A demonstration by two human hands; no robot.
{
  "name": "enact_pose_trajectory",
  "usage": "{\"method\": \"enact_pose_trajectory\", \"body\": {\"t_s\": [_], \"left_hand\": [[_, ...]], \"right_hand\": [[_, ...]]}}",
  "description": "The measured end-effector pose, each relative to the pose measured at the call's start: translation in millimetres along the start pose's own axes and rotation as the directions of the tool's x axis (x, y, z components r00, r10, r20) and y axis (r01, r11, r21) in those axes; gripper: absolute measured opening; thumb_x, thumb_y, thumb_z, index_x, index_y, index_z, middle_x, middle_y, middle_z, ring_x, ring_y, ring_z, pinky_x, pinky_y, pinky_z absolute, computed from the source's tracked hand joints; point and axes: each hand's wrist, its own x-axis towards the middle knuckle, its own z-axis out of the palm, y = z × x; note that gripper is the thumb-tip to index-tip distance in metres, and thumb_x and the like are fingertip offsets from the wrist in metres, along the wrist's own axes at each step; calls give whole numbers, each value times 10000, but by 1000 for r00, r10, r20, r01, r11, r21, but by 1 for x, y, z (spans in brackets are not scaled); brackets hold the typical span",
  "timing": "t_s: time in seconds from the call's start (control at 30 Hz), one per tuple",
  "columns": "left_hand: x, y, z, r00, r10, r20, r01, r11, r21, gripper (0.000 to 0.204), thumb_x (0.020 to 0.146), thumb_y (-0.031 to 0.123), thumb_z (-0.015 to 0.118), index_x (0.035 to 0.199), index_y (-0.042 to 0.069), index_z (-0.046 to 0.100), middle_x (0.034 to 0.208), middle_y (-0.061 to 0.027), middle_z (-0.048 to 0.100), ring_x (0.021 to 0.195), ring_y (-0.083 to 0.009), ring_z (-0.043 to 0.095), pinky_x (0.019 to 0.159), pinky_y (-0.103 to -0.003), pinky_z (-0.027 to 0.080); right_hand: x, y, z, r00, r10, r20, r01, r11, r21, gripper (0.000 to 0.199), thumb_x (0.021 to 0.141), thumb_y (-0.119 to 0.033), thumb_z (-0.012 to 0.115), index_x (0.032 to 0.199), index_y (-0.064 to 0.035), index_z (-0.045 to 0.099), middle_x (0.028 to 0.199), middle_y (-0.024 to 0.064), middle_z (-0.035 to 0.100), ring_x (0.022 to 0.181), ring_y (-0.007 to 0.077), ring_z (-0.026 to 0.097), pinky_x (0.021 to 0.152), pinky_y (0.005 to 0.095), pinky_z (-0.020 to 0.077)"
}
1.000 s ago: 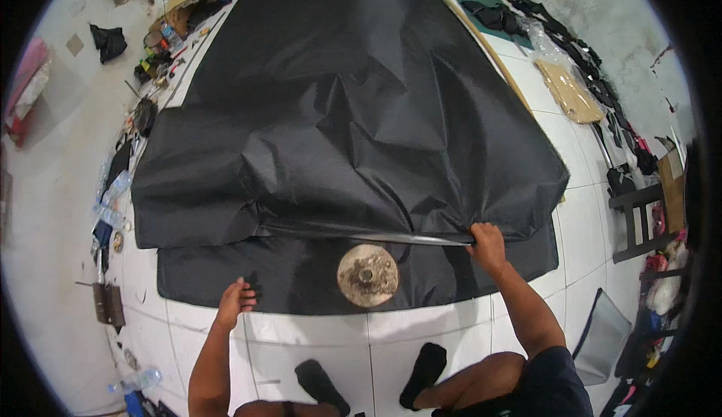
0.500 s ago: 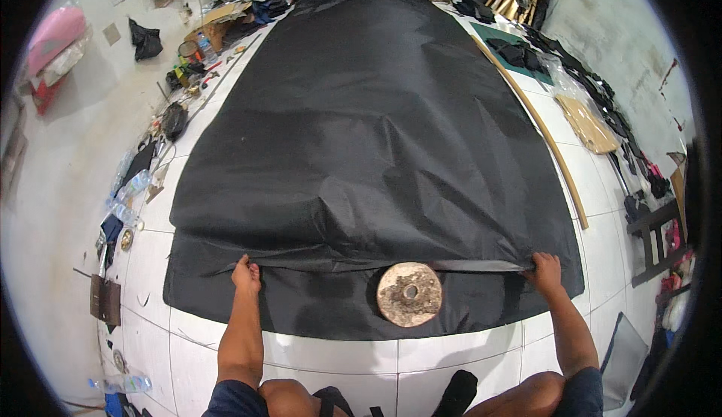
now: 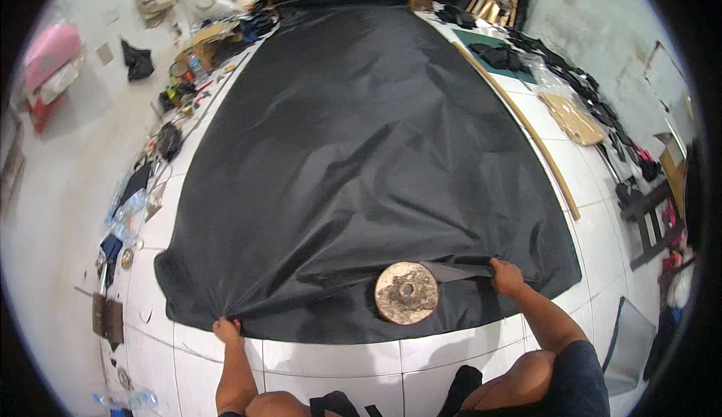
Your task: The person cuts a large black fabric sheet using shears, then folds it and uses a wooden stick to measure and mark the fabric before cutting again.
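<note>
The person squats or sits low at the near end of a long sheet of black fabric [image 3: 361,146], which lies spread over a white tiled floor [image 3: 331,358] and narrows in view toward the far end of the room. The left hand [image 3: 228,330] is drawn in tight at the near edge of the fabric, left of the middle, with the cloth gathered in its fingers and creases fanning out from that grip. The right hand [image 3: 507,275] is farther up and to the right — its fingers are closed on a raised fold of the same fabric, though the fingertips are partly hidden. Between the hands, nearer the right one, a round pale disc [image 3: 406,293] with dark stains and a hole at its centre rests on the fabric, close to the near edge; the fold runs from just beside it to the right hand. A long tan pole [image 3: 519,113] lies along the right side of the fabric, and beyond it are a green mat [image 3: 492,54] and a brown package in clear plastic [image 3: 571,120]. Along the left wall — near a dark bag [image 3: 169,141] — clear plastic bottles [image 3: 129,210] and small items are strewn.
</note>
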Motion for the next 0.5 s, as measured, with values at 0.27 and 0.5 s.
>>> {"method": "enact_pose_trajectory", "body": {"t_s": [0.27, 0.5], "left_hand": [[-65, -22, 29, 988, -137, 72, 130, 987, 93, 209, 882, 128, 547, 1032, -2, 481, 962, -134, 534, 663, -215, 581, 491, -288, 516], [-90, -29, 52, 952, -211, 220, 199, 977, 75, 235, 880, 111, 578, 1053, 8, 457, 922, -131, 547, 610, -201, 581, 440, -244, 496]], "right_hand": [[-27, 33, -16, 986, 164, 43, -155, 976, -155, 352, 806, -160, 610, 1156, -129, 596, 1022, 119, 701, 1004, 325, 665, 869, 477, 474], [-38, 90, -26, 956, 273, -103, -288, 942, -171, 501, 785, -145, 655, 1277, -149, 558, 1254, 140, 613, 1193, 315, 572, 971, 497, 414]]}}
